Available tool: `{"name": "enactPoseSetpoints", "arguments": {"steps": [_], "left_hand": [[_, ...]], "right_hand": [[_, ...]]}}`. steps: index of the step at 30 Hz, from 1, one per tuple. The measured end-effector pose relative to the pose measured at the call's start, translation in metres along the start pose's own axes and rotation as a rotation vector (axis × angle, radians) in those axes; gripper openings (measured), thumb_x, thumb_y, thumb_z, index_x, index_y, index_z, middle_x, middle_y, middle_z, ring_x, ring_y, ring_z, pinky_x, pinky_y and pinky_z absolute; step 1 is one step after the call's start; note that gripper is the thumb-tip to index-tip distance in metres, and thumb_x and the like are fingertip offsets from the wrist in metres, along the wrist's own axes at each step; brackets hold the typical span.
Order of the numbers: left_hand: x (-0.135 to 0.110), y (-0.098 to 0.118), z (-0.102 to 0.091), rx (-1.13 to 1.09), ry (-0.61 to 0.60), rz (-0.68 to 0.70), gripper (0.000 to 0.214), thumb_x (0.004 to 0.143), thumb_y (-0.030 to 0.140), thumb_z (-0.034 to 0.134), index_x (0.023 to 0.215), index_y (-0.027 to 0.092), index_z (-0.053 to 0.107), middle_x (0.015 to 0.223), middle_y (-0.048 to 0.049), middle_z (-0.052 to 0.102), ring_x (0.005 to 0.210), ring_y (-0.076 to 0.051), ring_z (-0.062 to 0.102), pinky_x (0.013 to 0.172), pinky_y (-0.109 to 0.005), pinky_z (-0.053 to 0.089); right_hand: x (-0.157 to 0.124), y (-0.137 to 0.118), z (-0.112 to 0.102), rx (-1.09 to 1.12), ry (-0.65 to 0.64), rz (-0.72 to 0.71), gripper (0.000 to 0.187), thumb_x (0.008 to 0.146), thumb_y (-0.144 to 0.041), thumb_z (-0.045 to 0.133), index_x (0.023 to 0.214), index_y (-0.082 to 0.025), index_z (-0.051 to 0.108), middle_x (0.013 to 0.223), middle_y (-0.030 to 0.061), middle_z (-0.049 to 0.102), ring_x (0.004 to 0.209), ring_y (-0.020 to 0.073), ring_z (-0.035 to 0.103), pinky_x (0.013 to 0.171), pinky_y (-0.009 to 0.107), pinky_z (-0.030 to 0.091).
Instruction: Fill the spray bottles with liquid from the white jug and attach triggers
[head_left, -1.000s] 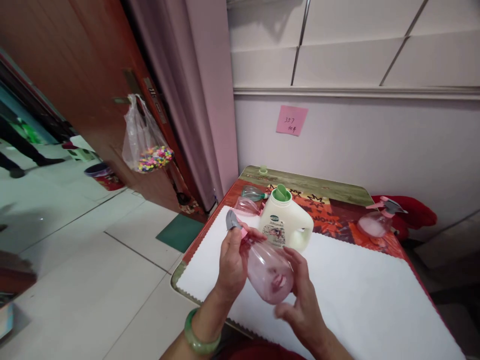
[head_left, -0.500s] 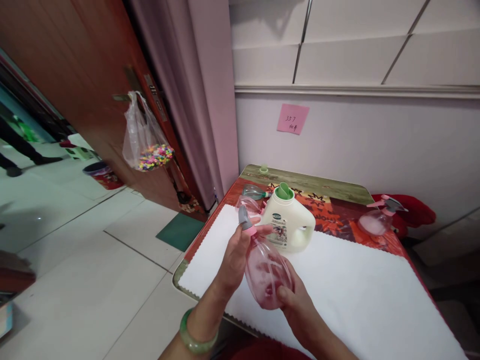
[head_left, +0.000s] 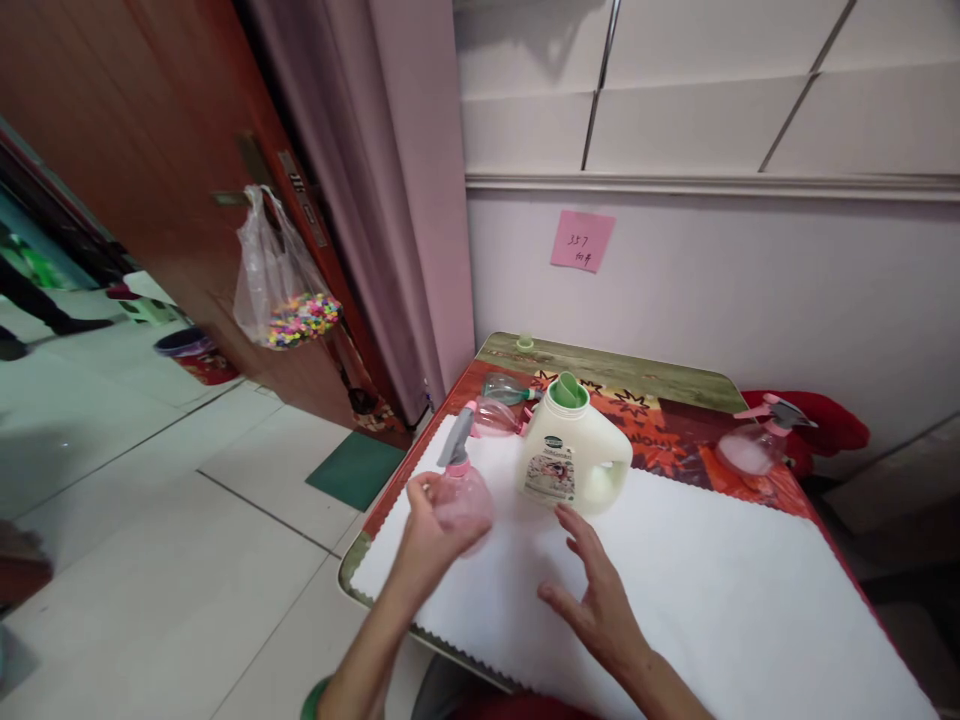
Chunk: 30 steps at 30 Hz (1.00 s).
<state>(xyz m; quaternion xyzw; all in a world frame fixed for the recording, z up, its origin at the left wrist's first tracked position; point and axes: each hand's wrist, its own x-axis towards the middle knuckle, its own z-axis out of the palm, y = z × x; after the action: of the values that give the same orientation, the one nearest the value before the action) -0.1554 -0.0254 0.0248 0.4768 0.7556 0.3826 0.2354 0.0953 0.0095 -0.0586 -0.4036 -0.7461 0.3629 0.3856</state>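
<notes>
My left hand [head_left: 429,535] is wrapped round a pink spray bottle [head_left: 463,490] with a grey trigger head, which stands upright on the white cloth [head_left: 720,590] near the table's left edge. Just right of it, my right hand [head_left: 596,590] hovers over the cloth with fingers spread and nothing in it. Behind both hands stands a white detergent jug [head_left: 574,455] with a green cap.
Two more spray bottles [head_left: 501,402] lie on the patterned table [head_left: 675,420] behind the jug. Another pink spray bottle [head_left: 754,440] stands at the far right. A small green cap [head_left: 526,342] sits at the table's back edge. A bag of coloured beads [head_left: 289,290] hangs on the door.
The pink bottle has gone from tilted in both hands to upright on the cloth at the left. My right hand has let go and opened.
</notes>
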Motion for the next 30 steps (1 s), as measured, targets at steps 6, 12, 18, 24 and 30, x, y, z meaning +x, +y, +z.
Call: {"name": "enactPoseSetpoints", "arguments": {"steps": [6,12,18,24,30], "left_hand": [[0.052,-0.029,-0.035,0.591,0.012,0.295,0.061,0.07,0.008,0.068,0.129,0.02,0.056,0.146,-0.0187,0.055,0.14,-0.041,0.043,0.106,-0.06,0.036],[0.099,-0.033,0.013,0.874,-0.068,0.568,0.06,0.083,0.0,0.048,0.14,0.019,0.053,0.156,-0.0176,0.047,0.148,-0.037,0.035,0.113,-0.06,0.029],[0.13,-0.035,0.038,0.932,-0.083,0.643,0.063,0.083,0.006,0.055,0.144,0.017,0.05,0.156,-0.0211,0.046,0.147,-0.039,0.036,0.115,-0.062,0.027],[0.146,-0.039,0.05,0.932,-0.08,0.653,0.067,0.083,0.007,0.051,0.149,0.014,0.047,0.159,-0.0221,0.041,0.149,-0.039,0.033,0.117,-0.063,0.024],[0.158,-0.037,0.062,0.91,-0.084,0.644,0.071,0.082,0.0,0.042,0.152,0.013,0.043,0.165,-0.0195,0.031,0.152,-0.037,0.028,0.119,-0.063,0.021]], "right_hand": [[-0.026,0.064,-0.016,-0.175,0.094,0.102,0.034,0.094,-0.041,0.06,0.122,-0.021,0.064,0.13,0.0154,0.066,0.112,0.0273,0.07,0.093,0.042,0.062],[-0.025,0.064,-0.012,-0.318,0.081,0.047,0.027,0.093,-0.038,0.061,0.114,-0.024,0.069,0.131,0.0129,0.067,0.121,0.0308,0.066,0.102,0.052,0.057],[-0.025,0.06,-0.011,-0.31,0.098,0.033,0.025,0.092,-0.035,0.061,0.113,-0.024,0.07,0.129,0.0119,0.069,0.119,0.0304,0.068,0.101,0.051,0.058],[-0.025,0.062,-0.009,-0.336,0.102,0.031,0.024,0.092,-0.035,0.061,0.112,-0.024,0.07,0.13,0.0122,0.068,0.12,0.0309,0.068,0.1,0.052,0.058],[-0.025,0.065,-0.008,-0.337,0.097,0.028,0.025,0.093,-0.034,0.061,0.114,-0.024,0.069,0.131,0.0125,0.068,0.12,0.0302,0.067,0.101,0.051,0.058]]}}
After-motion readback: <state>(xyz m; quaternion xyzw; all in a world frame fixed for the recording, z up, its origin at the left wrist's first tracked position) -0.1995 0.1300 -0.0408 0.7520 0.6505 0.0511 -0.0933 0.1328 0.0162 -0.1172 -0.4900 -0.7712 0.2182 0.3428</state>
